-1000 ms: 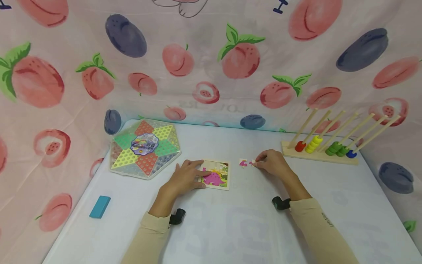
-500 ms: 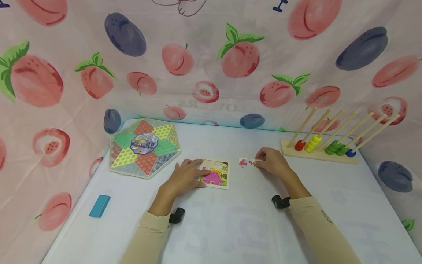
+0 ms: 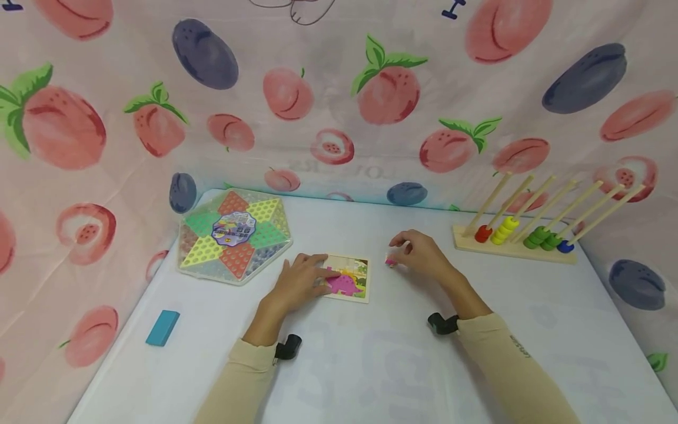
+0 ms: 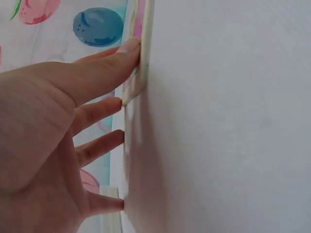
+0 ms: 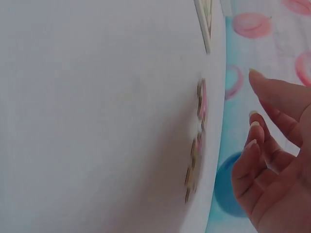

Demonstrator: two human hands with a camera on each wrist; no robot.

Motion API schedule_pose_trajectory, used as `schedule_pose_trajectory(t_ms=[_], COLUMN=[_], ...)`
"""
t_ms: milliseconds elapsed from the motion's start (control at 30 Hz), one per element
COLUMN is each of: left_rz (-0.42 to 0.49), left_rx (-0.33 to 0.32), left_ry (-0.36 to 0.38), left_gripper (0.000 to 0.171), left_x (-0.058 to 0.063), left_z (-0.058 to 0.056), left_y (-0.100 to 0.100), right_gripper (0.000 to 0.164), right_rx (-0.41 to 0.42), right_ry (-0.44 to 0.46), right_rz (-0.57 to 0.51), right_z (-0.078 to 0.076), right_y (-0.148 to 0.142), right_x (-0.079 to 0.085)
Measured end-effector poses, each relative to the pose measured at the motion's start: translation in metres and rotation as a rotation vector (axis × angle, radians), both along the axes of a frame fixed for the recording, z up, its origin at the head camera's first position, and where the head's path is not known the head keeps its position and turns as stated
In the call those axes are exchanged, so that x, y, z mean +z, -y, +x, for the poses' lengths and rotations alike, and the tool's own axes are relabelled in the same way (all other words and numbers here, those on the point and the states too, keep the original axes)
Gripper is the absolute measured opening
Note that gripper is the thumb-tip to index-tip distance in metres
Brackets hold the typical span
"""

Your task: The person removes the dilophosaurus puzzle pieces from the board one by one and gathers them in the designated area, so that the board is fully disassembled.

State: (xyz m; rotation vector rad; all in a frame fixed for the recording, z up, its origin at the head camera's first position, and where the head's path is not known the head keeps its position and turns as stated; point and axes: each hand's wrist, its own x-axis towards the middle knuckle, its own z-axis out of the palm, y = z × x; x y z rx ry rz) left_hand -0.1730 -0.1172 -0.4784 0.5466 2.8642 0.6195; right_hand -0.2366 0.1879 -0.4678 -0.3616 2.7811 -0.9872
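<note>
A square wooden jigsaw puzzle (image 3: 369,281) with a pink dinosaur lies on the white table. My left hand (image 3: 298,282) rests on its left side, fingers spread and index finger across the picture. In the left wrist view the thumb touches the puzzle's edge (image 4: 146,63). Right of the puzzle, my right hand (image 3: 425,257) hovers above the loose puzzle pieces, largely covering them in the head view. The right wrist view shows one pink piece (image 5: 203,99) and another piece (image 5: 192,167) lying on the table. The right thumb and fingers are apart, holding nothing.
A Chinese checkers set (image 3: 233,235) lies at the back left. A blue block (image 3: 162,328) is at the left edge. At the back right stands a wooden counting rack (image 3: 514,250) with coloured beads on upright rods. A fruit-patterned curtain (image 3: 328,88) closes off the back.
My right hand has let go of the right-hand puzzle piece, lifted slightly and shifted left over the other piece. The left hand stays on the puzzle.
</note>
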Motion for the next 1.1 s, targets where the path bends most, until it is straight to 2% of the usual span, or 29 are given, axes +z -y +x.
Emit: schedule_pose_trajectory(t_ms=[100, 267, 433, 567, 700, 1100], left_rz=[-0.001, 0.023, 0.066, 0.079, 0.088, 0.098], left_rx=[0.000, -0.021, -0.059, -0.078, -0.083, -0.090], left_ry=[-0.007, -0.004, 0.053, 0.093, 0.110, 0.127], left_gripper=[0.038, 0.041, 0.043, 0.041, 0.040, 0.040], left_x=[-0.002, -0.003, -0.005, -0.006, -0.006, -0.006], left_z=[-0.001, -0.002, -0.005, -0.008, -0.010, -0.011], left_y=[0.000, 0.003, 0.005, 0.006, 0.006, 0.007], right_gripper=[0.030, 0.029, 0.030, 0.029, 0.027, 0.019], right_rx=[0.062, 0.196, 0.289, 0.325, 0.303, 0.226], right_ry=[0.006, 0.004, -0.008, -0.025, -0.015, 0.012], right_rz=[-0.041, -0.046, 0.000, 0.079, 0.143, 0.160], right_z=[0.004, 0.009, 0.012, 0.012, 0.012, 0.010], right_y=[0.013, 0.033, 0.049, 0.059, 0.065, 0.072], right_x=[0.002, 0.001, -0.005, -0.008, -0.008, -0.007])
